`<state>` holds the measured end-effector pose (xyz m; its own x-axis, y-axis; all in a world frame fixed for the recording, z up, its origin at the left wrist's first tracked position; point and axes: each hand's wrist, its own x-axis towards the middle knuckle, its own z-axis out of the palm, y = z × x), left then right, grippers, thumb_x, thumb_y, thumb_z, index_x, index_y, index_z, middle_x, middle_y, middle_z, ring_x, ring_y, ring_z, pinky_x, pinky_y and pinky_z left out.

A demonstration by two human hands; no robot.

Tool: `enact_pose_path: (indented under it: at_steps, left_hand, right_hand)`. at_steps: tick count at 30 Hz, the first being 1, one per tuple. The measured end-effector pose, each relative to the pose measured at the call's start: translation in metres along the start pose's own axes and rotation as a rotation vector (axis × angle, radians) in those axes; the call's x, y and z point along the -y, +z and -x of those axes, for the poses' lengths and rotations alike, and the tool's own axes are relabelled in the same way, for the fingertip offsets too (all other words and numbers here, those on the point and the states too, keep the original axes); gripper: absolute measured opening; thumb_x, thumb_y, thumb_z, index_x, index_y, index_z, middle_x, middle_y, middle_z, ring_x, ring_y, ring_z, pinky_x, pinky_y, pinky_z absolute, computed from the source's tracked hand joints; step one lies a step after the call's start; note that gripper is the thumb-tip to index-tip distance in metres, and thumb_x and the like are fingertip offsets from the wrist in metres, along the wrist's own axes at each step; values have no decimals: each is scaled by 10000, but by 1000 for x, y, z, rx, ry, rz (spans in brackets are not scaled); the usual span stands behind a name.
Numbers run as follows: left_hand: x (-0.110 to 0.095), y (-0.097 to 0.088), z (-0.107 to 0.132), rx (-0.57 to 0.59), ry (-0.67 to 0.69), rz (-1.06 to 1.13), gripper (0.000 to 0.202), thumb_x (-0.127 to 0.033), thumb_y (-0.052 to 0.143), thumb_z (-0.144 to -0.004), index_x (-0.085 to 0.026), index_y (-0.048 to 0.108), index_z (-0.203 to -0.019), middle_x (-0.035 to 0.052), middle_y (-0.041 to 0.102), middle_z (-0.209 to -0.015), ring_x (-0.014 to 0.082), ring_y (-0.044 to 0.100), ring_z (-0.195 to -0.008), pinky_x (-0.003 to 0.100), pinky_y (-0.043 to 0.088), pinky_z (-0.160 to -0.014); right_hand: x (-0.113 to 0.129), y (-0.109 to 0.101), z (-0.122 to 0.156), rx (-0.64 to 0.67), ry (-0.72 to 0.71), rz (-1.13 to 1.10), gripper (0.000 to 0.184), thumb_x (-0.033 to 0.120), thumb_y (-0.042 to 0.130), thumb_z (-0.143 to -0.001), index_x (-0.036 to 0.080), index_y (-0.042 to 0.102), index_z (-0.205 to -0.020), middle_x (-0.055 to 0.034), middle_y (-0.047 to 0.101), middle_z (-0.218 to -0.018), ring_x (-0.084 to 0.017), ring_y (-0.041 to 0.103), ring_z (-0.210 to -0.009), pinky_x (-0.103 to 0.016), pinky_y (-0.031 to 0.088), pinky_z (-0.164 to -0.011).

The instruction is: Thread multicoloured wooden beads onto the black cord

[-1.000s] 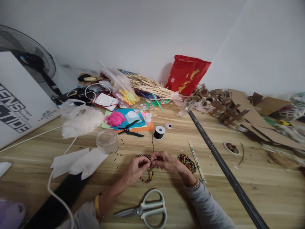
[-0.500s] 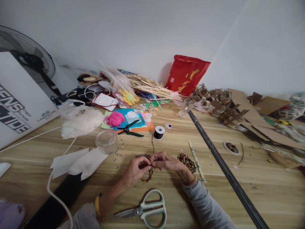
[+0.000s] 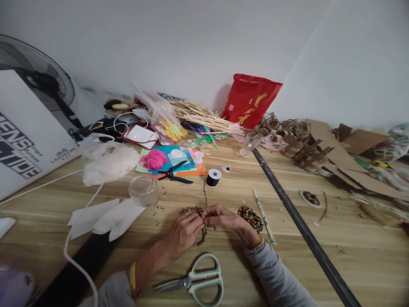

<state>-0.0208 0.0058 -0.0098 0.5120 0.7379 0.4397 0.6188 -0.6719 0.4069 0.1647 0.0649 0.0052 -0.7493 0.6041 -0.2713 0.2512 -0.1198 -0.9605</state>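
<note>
My left hand point(image 3: 184, 232) is closed, back of the hand upward, its fingertips meeting those of my right hand point(image 3: 224, 218). Between them is the end of a thin black cord point(image 3: 205, 194), which runs down from a white-rimmed spool point(image 3: 213, 178). My right hand pinches this cord; the knuckles of my left hand hide exactly what it grips. Beneath both hands lies a loop of multicoloured beads point(image 3: 200, 241), partly covered. A second coil of beads point(image 3: 251, 218) rests just beyond my right wrist. Scissors with pale handles point(image 3: 206, 279) lie nearer to me.
Black-handled pliers point(image 3: 175, 174) lie on coloured sheets beside pink yarn point(image 3: 154, 159). A clear jar point(image 3: 143, 190) stands left, near white paper point(image 3: 118, 219). A dark strip point(image 3: 297, 217) crosses the table on the right, past a thin wrapped stick point(image 3: 263, 216). Clutter lines the wall.
My left hand has turned over, so its back now faces up and its fingers have folded in at the cord. My right hand has stayed almost in place.
</note>
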Motion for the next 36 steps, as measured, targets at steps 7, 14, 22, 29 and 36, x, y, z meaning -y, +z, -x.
enact_pose_path:
  at_steps: [7,14,22,29,36]
  left_hand:
    - [-1,-1,1,2,30,4,243,-86,415,-893,-174,587,-745,44,638,-750,167,587,-707,277,449,-657]
    - [-2,-4,-1,-98,-13,35,226,-83,428,-874,-175,583,-738,46,650,-759,159,593,-707,264,450,-652]
    - [-1,-3,-1,-131,-108,205,212,-57,443,-801,-191,594,-736,53,662,-752,170,609,-723,269,485,-687]
    - [2,2,-2,-145,-217,345,188,-86,443,-792,-190,585,-725,58,679,-784,184,623,-754,292,487,-716]
    - [-4,-7,-4,-210,-171,357,172,-124,470,-827,-183,560,-693,91,631,-921,201,593,-887,320,474,-802]
  right_hand:
    - [2,0,1,21,-18,-25,256,382,655,-740,138,577,-730,46,487,-607,-55,418,-499,-145,388,-444]
    - [3,-1,2,13,-60,-93,360,482,655,-744,131,577,-771,41,474,-603,-70,433,-499,-170,408,-432]
    - [6,-8,9,29,-48,50,312,442,613,-768,136,556,-748,27,474,-647,-73,447,-539,-156,410,-433]
    - [8,-7,8,-3,-36,117,291,426,611,-780,139,569,-753,28,486,-645,-72,460,-544,-146,412,-430]
    - [7,-5,6,64,-33,165,441,550,544,-813,122,611,-732,35,473,-587,-51,423,-475,-140,397,-416]
